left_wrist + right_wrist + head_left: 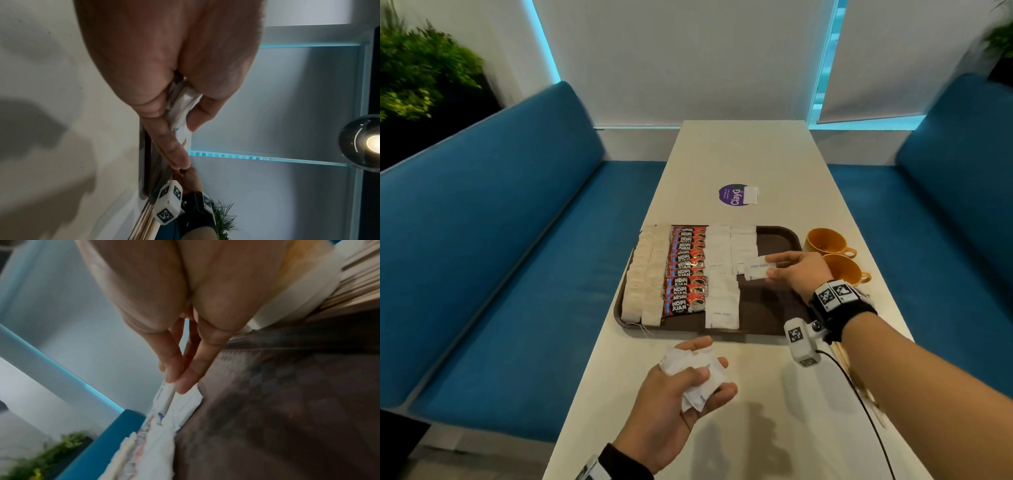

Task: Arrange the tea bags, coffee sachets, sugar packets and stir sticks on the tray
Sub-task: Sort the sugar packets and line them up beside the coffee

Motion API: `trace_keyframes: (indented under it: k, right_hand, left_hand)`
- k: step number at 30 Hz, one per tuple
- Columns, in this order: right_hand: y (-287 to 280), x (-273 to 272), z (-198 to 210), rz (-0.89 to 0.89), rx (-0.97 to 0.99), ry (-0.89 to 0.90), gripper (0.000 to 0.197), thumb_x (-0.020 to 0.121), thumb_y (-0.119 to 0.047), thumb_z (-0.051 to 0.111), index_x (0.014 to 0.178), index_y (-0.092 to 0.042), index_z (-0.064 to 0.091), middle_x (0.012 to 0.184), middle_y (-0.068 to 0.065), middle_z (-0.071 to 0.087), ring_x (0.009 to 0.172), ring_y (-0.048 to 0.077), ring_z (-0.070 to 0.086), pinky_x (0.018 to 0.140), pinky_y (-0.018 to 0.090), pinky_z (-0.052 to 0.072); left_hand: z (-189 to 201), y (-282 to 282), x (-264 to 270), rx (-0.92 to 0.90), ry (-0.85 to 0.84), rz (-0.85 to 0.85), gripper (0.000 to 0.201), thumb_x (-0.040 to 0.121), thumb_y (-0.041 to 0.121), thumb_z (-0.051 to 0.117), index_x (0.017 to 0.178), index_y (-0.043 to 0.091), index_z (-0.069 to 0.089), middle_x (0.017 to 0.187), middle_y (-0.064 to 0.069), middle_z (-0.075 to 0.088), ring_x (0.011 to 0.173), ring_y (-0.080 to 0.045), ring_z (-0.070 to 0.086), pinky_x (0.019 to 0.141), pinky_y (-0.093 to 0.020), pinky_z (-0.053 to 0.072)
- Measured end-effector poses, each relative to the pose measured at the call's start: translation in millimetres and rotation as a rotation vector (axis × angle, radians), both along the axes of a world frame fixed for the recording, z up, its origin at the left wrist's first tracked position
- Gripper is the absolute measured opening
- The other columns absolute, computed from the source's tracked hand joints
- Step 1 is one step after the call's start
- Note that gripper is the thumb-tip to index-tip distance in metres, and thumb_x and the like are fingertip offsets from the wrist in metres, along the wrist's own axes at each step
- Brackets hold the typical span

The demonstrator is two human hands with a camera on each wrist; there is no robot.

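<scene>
A brown tray [779, 310] lies on the white table, with columns of tea bags [643, 277], red coffee sachets [686, 270] and white sugar packets [720, 274] laid on it. My right hand [796, 272] hovers over the tray's right half and pinches one sugar packet [759, 267] by its end, seen also as the packet [164, 395] in the right wrist view. My left hand [688, 387] is palm up in front of the tray and grips a bunch of sugar packets [697, 371], which show as white paper [180, 108] between its fingers.
Two orange cups [828, 243] stand right of the tray. Wooden stir sticks [859, 380] lie on the table under my right forearm. One white packet [750, 195] lies on a purple sticker [731, 195] farther back. Blue benches flank the table.
</scene>
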State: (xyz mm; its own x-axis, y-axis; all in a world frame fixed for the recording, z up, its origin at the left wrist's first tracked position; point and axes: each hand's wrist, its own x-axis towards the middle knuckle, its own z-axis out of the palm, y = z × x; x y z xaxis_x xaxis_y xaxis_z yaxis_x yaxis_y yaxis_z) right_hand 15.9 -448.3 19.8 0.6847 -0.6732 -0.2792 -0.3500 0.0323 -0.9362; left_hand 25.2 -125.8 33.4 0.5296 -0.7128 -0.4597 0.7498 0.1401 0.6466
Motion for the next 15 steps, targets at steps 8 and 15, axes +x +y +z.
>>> trace_keyframes:
  k: [8, 15]
  right_hand:
    - [-23, 34, -34, 0.076, -0.133, 0.180, 0.025, 0.081, -0.008, 0.084, 0.099, -0.024, 0.079, 0.103, 0.003, 0.074, 0.094, 0.021, 0.073, 0.086, 0.035, 0.062]
    - [-19, 51, -34, 0.165, -0.355, 0.323, 0.020, 0.080, -0.016, 0.087, 0.097, -0.024, 0.079, 0.095, 0.000, 0.072, 0.082, 0.017, 0.069, 0.075, 0.027, 0.059]
  left_hand:
    - [-13, 1, 11, 0.017, 0.055, -0.019, 0.035, 0.082, -0.018, 0.062, 0.108, 0.001, 0.075, 0.106, -0.038, 0.067, 0.085, -0.047, 0.070, 0.071, -0.055, 0.062]
    - [-20, -1, 17, 0.045, 0.064, -0.012, 0.043, 0.064, -0.008, 0.071, 0.106, 0.002, 0.076, 0.107, -0.039, 0.066, 0.084, -0.050, 0.069, 0.071, -0.055, 0.061]
